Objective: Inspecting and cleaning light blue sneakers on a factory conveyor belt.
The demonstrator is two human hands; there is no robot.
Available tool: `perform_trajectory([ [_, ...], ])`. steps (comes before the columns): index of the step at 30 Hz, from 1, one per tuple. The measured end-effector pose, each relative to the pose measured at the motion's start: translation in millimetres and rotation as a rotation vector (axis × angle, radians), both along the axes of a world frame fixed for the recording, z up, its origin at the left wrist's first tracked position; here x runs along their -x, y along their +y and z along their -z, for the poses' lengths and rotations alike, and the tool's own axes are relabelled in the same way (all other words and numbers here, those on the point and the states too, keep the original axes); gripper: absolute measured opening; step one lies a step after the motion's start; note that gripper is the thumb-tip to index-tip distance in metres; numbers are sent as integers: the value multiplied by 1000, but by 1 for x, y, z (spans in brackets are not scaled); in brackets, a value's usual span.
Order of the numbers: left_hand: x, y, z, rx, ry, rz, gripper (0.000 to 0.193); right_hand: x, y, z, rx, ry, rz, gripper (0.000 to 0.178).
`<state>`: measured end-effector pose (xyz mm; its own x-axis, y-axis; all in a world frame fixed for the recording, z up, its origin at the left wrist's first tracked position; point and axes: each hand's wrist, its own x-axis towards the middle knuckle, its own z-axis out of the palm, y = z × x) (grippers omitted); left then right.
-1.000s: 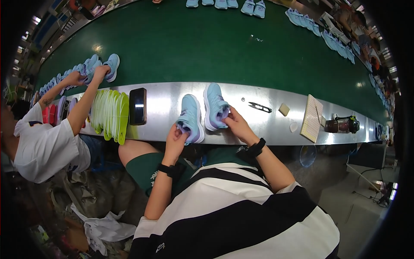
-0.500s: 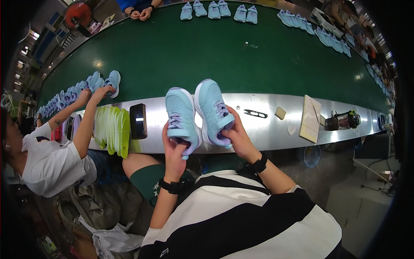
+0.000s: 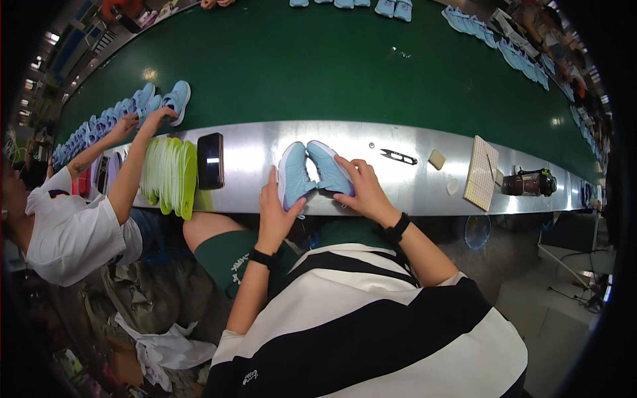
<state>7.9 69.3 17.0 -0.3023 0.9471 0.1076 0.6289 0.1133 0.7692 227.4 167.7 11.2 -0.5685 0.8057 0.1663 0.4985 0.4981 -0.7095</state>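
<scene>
A pair of light blue sneakers with lilac linings is in my hands, low over the shiny metal ledge (image 3: 252,192). My left hand (image 3: 275,209) grips the left sneaker (image 3: 296,174) along its outer side, thumb near the heel. Around the heel half of the right sneaker (image 3: 328,167) my right hand (image 3: 363,192) is closed, fingers on its outer side. Both sneakers are turned partly onto their sides, with toes pointing away from me and close together. Whether they rest on the metal, I cannot tell.
Left of me lie a phone (image 3: 211,161) and a stack of yellow-green insoles (image 3: 169,176). To the right are thread snips (image 3: 399,156), a tan block (image 3: 436,159), a notepad (image 3: 479,174) and a dark bottle (image 3: 527,184). A co-worker (image 3: 76,212) handles sneakers on the green belt (image 3: 285,73).
Both hands have lowered the sneakers toward the ledge and rolled them partly onto their sides. The view has tilted down a little. The co-worker's hands stay by the sneakers at left.
</scene>
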Motion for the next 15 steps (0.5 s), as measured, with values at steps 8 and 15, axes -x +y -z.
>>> perform_trajectory([
  [8, 44, 15, 30, 330, -465, 125, 62, -8, 48, 13, 690, 43, -86, 67],
  [15, 13, 27, -3, 320, -1530, -152, 50, 19, 25, -12, 1505, 1006, 93, 53],
])
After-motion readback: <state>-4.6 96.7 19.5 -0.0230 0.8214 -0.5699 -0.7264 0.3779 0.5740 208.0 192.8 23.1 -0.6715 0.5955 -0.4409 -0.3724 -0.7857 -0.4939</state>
